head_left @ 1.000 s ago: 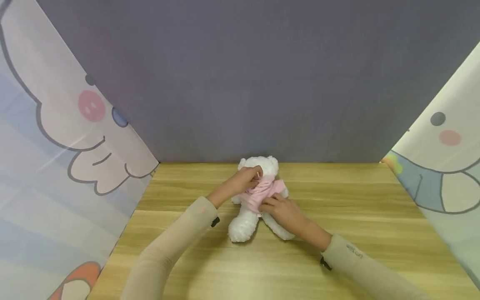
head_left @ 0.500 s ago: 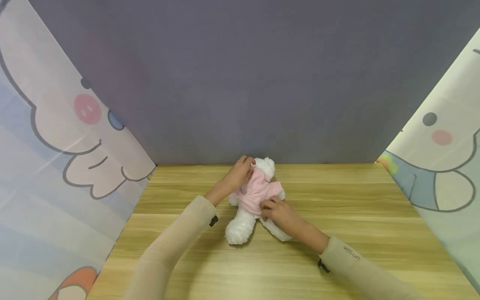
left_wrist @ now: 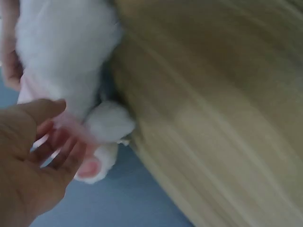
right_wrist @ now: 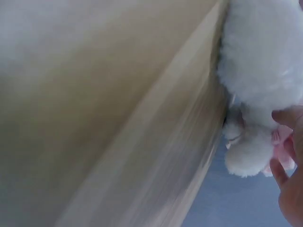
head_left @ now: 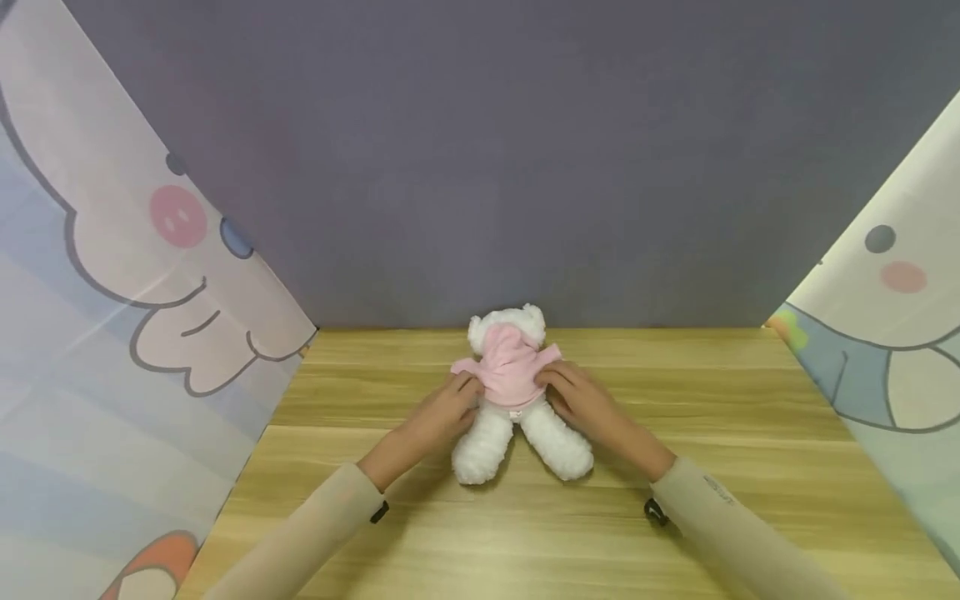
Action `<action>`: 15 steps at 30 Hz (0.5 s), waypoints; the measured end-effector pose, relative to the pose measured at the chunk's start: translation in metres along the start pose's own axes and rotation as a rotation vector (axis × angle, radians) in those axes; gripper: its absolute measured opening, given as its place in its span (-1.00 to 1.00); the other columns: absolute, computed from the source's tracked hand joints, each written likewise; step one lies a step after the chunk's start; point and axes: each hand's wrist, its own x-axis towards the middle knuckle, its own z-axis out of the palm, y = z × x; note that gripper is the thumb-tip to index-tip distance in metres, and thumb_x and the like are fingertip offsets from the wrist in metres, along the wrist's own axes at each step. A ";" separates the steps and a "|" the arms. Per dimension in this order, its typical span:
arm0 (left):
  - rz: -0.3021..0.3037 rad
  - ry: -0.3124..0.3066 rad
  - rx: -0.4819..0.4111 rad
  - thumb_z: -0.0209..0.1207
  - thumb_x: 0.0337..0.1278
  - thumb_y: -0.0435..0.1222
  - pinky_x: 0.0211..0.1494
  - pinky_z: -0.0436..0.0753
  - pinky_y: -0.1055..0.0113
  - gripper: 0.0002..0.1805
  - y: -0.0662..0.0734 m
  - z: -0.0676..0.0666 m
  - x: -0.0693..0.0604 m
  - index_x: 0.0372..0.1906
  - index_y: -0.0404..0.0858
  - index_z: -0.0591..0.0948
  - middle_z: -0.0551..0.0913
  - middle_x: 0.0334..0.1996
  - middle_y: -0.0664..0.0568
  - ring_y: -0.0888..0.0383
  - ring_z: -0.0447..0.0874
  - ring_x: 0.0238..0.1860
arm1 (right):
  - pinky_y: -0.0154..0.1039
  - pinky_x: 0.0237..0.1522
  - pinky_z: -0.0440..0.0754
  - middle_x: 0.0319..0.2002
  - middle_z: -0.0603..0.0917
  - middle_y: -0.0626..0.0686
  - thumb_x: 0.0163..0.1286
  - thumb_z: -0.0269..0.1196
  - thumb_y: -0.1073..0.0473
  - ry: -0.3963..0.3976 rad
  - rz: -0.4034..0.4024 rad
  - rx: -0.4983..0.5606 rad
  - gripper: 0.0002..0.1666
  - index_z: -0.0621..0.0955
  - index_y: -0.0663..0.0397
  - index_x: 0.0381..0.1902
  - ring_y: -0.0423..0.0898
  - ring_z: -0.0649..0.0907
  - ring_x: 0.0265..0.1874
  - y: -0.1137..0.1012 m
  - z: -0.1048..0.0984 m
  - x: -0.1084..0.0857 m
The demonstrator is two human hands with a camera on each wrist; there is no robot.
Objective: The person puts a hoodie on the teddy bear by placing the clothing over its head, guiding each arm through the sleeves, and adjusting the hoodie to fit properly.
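A white plush toy (head_left: 480, 450) lies on the wooden table, head toward the grey wall, legs spread toward me. Its pink shirt (head_left: 513, 375) covers the torso and part of the head; both sleeves stick out sideways. My left hand (head_left: 442, 412) grips the shirt's left side, and my right hand (head_left: 592, 408) its right side. In the left wrist view, pink cloth (left_wrist: 71, 125) lies over the curled fingers of my left hand (left_wrist: 28, 156). The right wrist view shows my right hand (right_wrist: 293, 161) with thumb and fingers around the shirt edge, beside white fur (right_wrist: 265, 61).
A grey wall (head_left: 480, 167) stands directly behind the wooden table (head_left: 675, 375). Printed cartoon cloths hang at the left (head_left: 97, 333) and right (head_left: 930, 350) sides.
My left hand has moved from the toy's head and neck down to the shirt's side. My right hand has shifted slightly up. The toy has straightened, and the shirt sits higher over its head.
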 end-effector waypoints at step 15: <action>-0.017 0.076 0.153 0.35 0.26 -0.32 -0.08 0.71 0.25 -0.67 -0.031 0.025 0.029 0.06 -0.32 0.58 0.62 -0.01 -0.07 0.03 0.72 -0.09 | -0.15 -0.07 0.65 -0.24 0.67 0.02 0.08 0.43 0.40 0.065 -0.168 -0.030 -0.72 0.62 0.12 -0.24 -0.02 0.64 -0.17 0.032 0.012 0.024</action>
